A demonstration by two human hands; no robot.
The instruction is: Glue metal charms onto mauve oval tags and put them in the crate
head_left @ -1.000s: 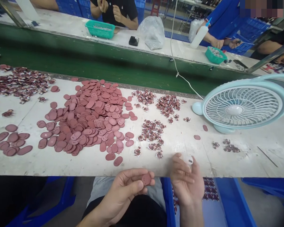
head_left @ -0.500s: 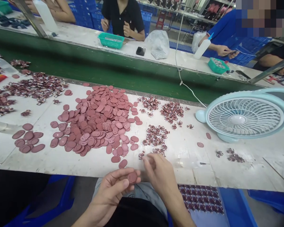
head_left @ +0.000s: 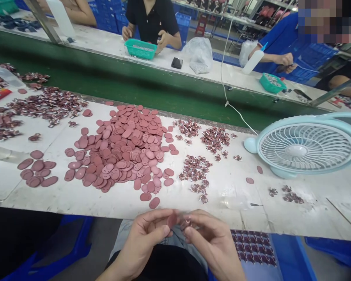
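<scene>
Over my lap at the table's front edge, my left hand (head_left: 152,230) pinches a reddish oval disc (head_left: 171,220), turned partly edge-on. Close to its right, my right hand (head_left: 209,234) grips a small dark red and white piece (head_left: 186,223) between thumb and fingers. The two parts are very near each other; whether they touch I cannot tell. Beyond my hands lies a large heap of reddish oval discs (head_left: 125,148). To its right, small dark red and white pieces (head_left: 194,168) lie in several clusters.
A light blue fan (head_left: 298,150) lies at the right. A clear bottle (head_left: 232,202) rests near the front edge. Below the table, a blue bin (head_left: 289,253) holds rows of dark red pieces. Across a green gap, people work beside green baskets (head_left: 140,48) and white bottles (head_left: 253,61).
My right hand has come back from the small clusters with one piece and now meets my left hand. The disc in my left hand has turned more edge-on.
</scene>
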